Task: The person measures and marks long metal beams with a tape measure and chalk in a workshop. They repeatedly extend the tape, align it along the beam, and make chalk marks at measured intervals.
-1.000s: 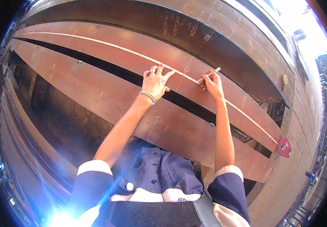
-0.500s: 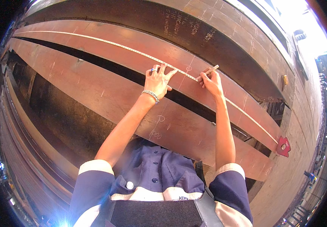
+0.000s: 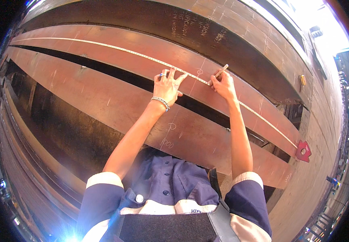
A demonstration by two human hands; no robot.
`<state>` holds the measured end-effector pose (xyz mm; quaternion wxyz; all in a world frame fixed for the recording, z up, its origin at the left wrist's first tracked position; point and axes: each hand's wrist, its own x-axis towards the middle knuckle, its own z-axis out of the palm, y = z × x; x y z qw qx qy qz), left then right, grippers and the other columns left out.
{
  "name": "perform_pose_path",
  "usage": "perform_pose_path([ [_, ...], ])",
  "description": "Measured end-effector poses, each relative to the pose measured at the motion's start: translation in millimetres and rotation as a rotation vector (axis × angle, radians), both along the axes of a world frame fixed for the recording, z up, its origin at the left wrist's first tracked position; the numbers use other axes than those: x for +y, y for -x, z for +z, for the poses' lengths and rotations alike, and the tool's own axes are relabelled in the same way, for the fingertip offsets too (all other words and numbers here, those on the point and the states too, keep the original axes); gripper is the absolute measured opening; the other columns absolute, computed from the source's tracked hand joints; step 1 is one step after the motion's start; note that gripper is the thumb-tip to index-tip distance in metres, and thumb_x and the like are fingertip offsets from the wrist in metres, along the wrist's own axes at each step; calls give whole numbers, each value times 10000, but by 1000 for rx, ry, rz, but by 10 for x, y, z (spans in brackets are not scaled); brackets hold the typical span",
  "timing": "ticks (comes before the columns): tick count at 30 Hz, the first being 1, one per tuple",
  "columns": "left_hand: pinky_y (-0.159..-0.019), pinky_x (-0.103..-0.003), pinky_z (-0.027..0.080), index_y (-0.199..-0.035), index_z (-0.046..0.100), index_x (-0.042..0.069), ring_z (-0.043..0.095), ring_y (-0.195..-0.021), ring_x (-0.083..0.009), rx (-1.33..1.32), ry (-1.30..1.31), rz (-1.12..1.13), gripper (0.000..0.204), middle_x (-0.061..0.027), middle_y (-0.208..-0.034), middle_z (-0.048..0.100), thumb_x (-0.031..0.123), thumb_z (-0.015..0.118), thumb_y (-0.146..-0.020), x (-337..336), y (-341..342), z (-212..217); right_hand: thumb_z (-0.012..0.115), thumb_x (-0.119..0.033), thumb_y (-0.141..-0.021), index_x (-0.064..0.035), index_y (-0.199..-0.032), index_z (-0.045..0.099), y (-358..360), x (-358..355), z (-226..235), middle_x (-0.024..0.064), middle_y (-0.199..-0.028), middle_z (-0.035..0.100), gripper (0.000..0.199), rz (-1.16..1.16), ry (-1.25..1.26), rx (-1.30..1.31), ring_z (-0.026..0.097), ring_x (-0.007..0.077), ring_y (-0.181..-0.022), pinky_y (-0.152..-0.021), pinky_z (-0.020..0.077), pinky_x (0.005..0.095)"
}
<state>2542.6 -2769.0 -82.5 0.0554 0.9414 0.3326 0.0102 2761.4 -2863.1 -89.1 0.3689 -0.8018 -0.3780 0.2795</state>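
Observation:
A long pale measuring tape (image 3: 126, 51) stretches along the far reddish-brown steel beam (image 3: 102, 38). My left hand (image 3: 167, 86), with a ring and a chain bracelet, lies on this beam near its front edge. Its fingers are spread, and the fingertips press at the tape. Farther right, my right hand (image 3: 224, 86) pinches a pale chalk stick (image 3: 222, 71), tilted with its upper end to the right. The stick's lower tip is hidden by the fingers, close to the tape. At the right end the tape meets a red angular block (image 3: 303, 151) with a round centre.
A second reddish beam (image 3: 89, 94) runs nearer to me, beyond a dark gap. Chalk marks are on both beams. Behind rises a dark steel beam (image 3: 142, 18) with pale lettering. A small yellow object (image 3: 302, 80) sits at the right. Several steel lengths (image 3: 33, 161) lie lower left.
The chalk stick in my right hand has tipped more upright, and that hand has turned slightly. My left hand stays at the tape. The whole view has shifted a little.

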Motion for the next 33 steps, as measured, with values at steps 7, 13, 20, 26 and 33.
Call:
perform_pose_path([
  [7, -1007, -460, 398, -1407, 422, 351, 441, -1250, -284, -6, 48, -11, 691, -103, -1421, 413, 277, 711, -783, 14, 0, 16, 638, -147, -881, -15, -901, 611, -14, 120, 171, 152, -812, 688, 136, -71, -454, -586, 684, 232, -723, -614, 514, 334],
  [13, -946, -454, 370, -1396, 441, 347, 417, -1245, -283, -45, -11, -19, 749, -116, -1429, 403, 352, 770, -723, 40, -1, -122, 596, -156, -938, -38, -941, 618, -362, -352, 627, 86, -817, 696, 121, -448, -648, -337, 643, 112, -661, -574, 515, 268],
  [20, -943, -465, 364, -1408, 430, 324, 403, -1255, -294, -6, 18, -46, 755, -115, -1433, 396, 372, 761, -731, 44, 6, -21, 580, -102, -939, -2, -943, 598, -104, -1351, 740, 82, -793, 670, 103, -756, -604, -301, 605, 90, -640, -546, 510, 236],
  [26, -955, -483, 348, -1432, 397, 303, 389, -1270, -307, -28, 37, -66, 767, -111, -1450, 372, 364, 748, -753, 50, 15, -98, 587, -100, -934, -12, -934, 582, 536, -1900, 555, 79, -743, 643, 88, -1026, -639, -245, 599, 108, -627, -526, 492, 242],
  [33, -944, -480, 358, -1433, 387, 328, 395, -1271, -305, 34, 51, -62, 783, -116, -1447, 374, 389, 752, -743, 40, 19, -7, 567, -102, -940, -20, -934, 582, 985, -2270, 476, 82, -728, 631, 84, -1187, -613, -153, 572, 119, -587, -500, 458, 240],
])
